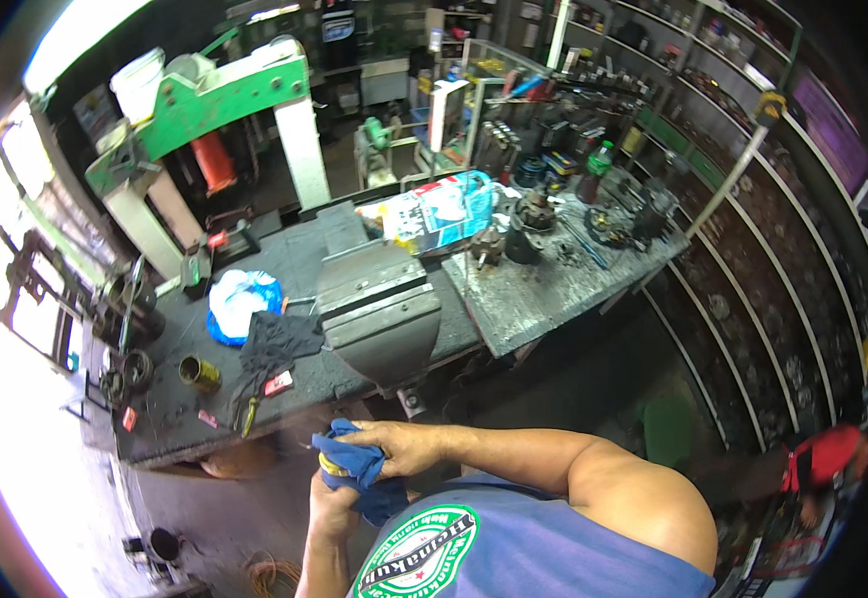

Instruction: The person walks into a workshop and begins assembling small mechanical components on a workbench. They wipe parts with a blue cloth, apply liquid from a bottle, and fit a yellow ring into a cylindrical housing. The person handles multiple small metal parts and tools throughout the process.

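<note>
A crumpled blue cloth (356, 460) is held between my two hands, just off the front edge of the workbench. My right hand (402, 445) closes over it from the right, pressing it down. From below, my left hand (334, 506) grips the cloth together with a yellow piece (330, 466) that shows through its folds. The cloth hides most of this piece, so its kind is unclear. Beyond my hands, a large grey bench vise (379, 311) is fixed at the bench edge. A yellow-handled tool (250, 417) lies on the bench to the left.
A dark rag (280, 339), a blue-and-white plastic bag (243, 304) and a yellowish can (199, 374) are on the dark workbench (170, 429). Greasy metal parts (529, 229) stand on the side table (524, 299). A green press frame (225, 110) rises behind; shelves line the right.
</note>
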{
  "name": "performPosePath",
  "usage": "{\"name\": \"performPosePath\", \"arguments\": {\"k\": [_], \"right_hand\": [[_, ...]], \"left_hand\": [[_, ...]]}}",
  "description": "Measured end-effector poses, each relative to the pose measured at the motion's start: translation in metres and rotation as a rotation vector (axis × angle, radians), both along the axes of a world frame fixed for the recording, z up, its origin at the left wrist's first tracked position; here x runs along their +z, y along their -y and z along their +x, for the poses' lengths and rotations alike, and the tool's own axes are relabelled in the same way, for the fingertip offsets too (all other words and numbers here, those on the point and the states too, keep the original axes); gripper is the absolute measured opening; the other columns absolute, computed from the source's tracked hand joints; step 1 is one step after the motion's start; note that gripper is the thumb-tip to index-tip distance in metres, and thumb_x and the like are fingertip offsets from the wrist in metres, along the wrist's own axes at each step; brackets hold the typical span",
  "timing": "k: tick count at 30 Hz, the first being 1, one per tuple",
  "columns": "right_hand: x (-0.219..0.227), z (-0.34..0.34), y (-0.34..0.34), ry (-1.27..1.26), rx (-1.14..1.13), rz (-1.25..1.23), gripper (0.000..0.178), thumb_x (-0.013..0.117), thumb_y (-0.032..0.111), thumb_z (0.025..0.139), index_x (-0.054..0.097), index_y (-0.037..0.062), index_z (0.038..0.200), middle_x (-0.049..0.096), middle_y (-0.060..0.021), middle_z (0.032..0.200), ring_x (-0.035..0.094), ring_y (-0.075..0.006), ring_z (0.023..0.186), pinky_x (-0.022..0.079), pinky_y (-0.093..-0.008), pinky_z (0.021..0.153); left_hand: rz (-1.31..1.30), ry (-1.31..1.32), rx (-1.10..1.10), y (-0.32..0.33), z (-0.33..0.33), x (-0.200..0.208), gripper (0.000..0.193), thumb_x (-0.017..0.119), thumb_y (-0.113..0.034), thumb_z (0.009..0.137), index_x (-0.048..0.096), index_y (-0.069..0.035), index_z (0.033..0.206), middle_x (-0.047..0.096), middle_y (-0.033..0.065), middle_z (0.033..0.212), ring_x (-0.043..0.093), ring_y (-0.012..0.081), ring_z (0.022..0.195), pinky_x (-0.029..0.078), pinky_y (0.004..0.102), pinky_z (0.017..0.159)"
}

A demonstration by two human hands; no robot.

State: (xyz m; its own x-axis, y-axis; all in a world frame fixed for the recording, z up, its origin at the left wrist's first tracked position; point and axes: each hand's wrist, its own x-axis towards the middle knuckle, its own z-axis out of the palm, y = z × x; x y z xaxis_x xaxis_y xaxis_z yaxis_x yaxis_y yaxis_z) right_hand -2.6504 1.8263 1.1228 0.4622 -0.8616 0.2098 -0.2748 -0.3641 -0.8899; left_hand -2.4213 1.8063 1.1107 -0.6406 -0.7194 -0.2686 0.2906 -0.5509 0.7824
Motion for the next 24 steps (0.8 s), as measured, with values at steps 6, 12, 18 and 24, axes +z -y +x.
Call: {"name": "performPosePath", "arguments": {"k": [6, 12, 18, 24], "right_hand": [[-0.001, -0.012, -0.057, 0.005, -0.22, -0.127, 0.088, 0.086, 0.019, 0.093, 0.045, 0.0143, 0.171, 0.067, -0.0221, 0.147, 0.063, -0.0427, 0.137, 0.052, -0.048, 0.115], [-0.001, -0.059, -0.099, -0.012, -0.329, -0.117, 0.059, 0.078, 0.025, 0.101, 0.062, 0.0082, 0.156, 0.075, -0.0217, 0.137, 0.073, -0.0398, 0.125, 0.057, -0.0462, 0.108], [-0.016, -0.158, -0.159, -0.2, -0.579, 0.21, 0.079, 0.078, 0.032, 0.102, 0.044, 0.0027, 0.166, 0.061, -0.0308, 0.154, 0.062, -0.0447, 0.141, 0.05, -0.0496, 0.119], [0.005, -0.289, -0.296, 0.197, -0.538, 0.522, 0.103, 0.083, 0.029, 0.1, 0.02, 0.006, 0.178, 0.062, -0.0249, 0.144, 0.07, -0.0338, 0.127, 0.058, -0.0429, 0.109]], "left_hand": [[-0.256, 0.238, -0.248, -0.011, -0.021, 0.01, 0.045, 0.082, -0.002, 0.083, 0.074, 0.001, 0.127, 0.078, 0.0062, 0.116, 0.074, 0.0158, 0.099, 0.06, 0.033, 0.092], [-0.238, 0.086, -0.179, -0.054, -0.073, 0.007, 0.034, 0.079, -0.018, 0.09, 0.078, 0.002, 0.117, 0.08, 0.0061, 0.105, 0.075, 0.0163, 0.092, 0.061, 0.0329, 0.085], [-0.32, 0.016, -0.299, -0.092, -0.161, 0.023, 0.062, 0.088, -0.003, 0.086, 0.063, 0.001, 0.143, 0.075, 0.0087, 0.132, 0.073, 0.0184, 0.118, 0.058, 0.0368, 0.108], [-0.736, 0.48, -0.581, -0.15, -0.29, 0.041, 0.054, 0.089, -0.011, 0.078, 0.074, -0.001, 0.128, 0.082, 0.0087, 0.116, 0.077, 0.0164, 0.104, 0.061, 0.0352, 0.097]]}}
